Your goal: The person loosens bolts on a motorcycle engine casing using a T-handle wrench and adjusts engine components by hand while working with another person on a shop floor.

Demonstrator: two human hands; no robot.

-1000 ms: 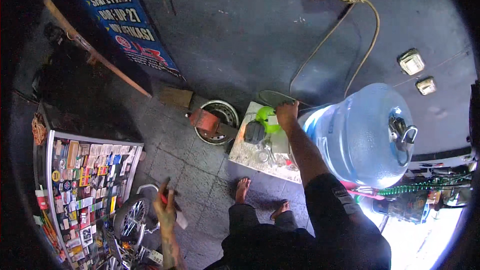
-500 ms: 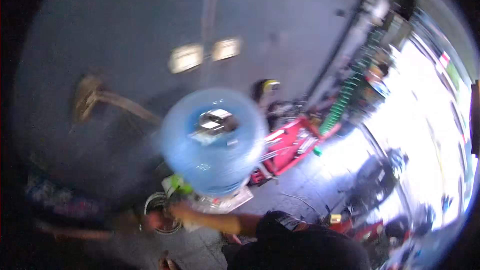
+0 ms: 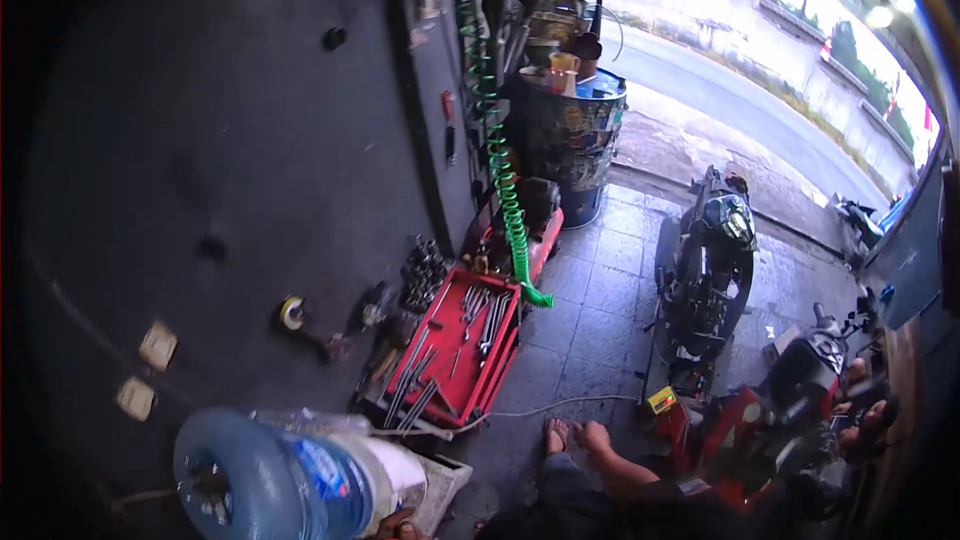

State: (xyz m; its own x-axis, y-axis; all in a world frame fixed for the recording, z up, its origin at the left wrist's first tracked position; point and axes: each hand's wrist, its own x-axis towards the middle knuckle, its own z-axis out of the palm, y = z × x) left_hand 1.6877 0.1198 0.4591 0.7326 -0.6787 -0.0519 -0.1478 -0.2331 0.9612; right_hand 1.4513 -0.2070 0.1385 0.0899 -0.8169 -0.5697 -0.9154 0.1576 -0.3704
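Note:
My right hand (image 3: 594,438) hangs over the tiled floor, just right of my bare foot (image 3: 556,436). Its fingers look loosely spread, and I see nothing in them. Low in the view, my left hand (image 3: 400,527) shows only in part, dark and cut off by the lower edge. It is nearest to a white bucket-like container (image 3: 397,475) and a pale tray (image 3: 447,480); whether it holds anything is hidden. A large blue water bottle (image 3: 300,480) lies tilted left of the container, its rounded end toward me.
A red tool tray (image 3: 450,340) holds several wrenches. Behind it a green coiled air hose (image 3: 503,180) hangs near a drum (image 3: 575,140) topped with containers. A partly stripped motorcycle (image 3: 705,270) and a red one (image 3: 730,440) stand at right. A cable (image 3: 560,403) crosses the floor.
My view has swung right, so the bottle now sits at lower left and the street opening shows. My right hand, earlier by a round container below the bottle, is now over the floor.

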